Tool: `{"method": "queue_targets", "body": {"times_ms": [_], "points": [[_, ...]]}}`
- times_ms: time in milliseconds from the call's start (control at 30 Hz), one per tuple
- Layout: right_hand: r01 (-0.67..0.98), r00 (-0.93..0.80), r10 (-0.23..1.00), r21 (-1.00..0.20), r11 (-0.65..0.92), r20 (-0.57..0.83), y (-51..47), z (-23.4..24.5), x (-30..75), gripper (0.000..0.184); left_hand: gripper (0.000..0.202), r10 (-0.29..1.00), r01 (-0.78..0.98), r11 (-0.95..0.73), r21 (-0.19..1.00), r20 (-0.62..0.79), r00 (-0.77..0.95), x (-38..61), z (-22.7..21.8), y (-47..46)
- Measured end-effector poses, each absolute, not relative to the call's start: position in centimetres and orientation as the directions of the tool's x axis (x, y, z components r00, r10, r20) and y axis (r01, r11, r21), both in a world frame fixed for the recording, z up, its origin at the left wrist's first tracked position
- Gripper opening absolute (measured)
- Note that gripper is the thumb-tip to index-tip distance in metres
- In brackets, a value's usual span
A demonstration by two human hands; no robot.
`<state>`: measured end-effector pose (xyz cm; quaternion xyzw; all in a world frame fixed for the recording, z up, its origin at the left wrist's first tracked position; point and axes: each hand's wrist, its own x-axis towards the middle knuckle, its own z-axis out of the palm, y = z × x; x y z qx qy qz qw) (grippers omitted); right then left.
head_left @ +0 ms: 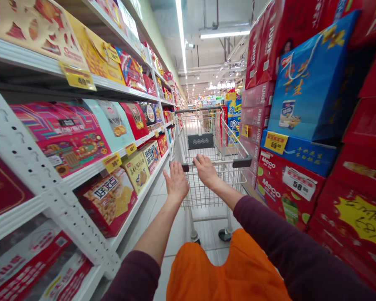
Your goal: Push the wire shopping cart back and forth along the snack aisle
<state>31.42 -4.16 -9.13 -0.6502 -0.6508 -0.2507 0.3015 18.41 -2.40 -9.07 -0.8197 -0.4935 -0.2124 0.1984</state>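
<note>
A wire shopping cart (213,125) stands in the aisle straight ahead of me, its basket empty as far as I can see. My right hand (206,170) rests on the cart handle (242,162) with the fingers curled over the bar. My left hand (176,180) is at the handle's left end, fingers stretched out and pointing up, holding nothing. Both arms wear dark purple sleeves pushed up over an orange garment.
White shelves (90,169) on the left carry boxed biscuits and gift boxes with yellow price tags (111,162). On the right rises a stack of red cartons (285,184) with a blue gift bag (313,79). The tiled aisle runs on beyond the cart.
</note>
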Motion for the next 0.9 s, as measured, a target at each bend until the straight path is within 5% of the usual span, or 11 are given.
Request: {"method": "queue_targets", "body": {"times_ms": [367,500,600,733,833,900], "points": [[0.981,0.065,0.676,-0.171,0.091,0.734,-3.1,-8.6,28.1,0.038,0.066,0.703,0.865,-0.501,-0.001,0.582,0.408,18.0,-9.2,-2.4],[0.947,0.147,0.615,-0.29,0.139,0.775,-3.1,-7.2,27.9,0.044,0.05,0.73,0.716,-0.567,0.406,0.651,0.209,18.6,-7.7,-2.7],[0.934,0.182,0.579,-0.323,0.15,0.794,-3.2,-6.0,27.4,0.052,0.037,0.848,0.298,-0.522,0.799,0.524,0.079,19.8,-6.0,-2.4],[0.919,0.18,0.582,-0.346,0.188,0.793,-3.4,-5.7,26.2,0.056,0.035,0.891,-0.182,-0.369,0.912,0.402,0.21,20.5,-4.4,-2.0],[0.894,0.108,0.612,-0.346,0.285,0.783,-3.8,-6.5,25.6,0.065,0.037,0.909,-0.131,-0.332,0.934,0.354,0.222,19.8,-3.8,-1.8],[0.897,0.029,0.652,-0.307,0.317,0.758,-4.3,-7.0,25.6,0.069,0.038,0.911,0.132,-0.411,0.902,0.401,0.093,18.9,-3.2,-1.7]]}}
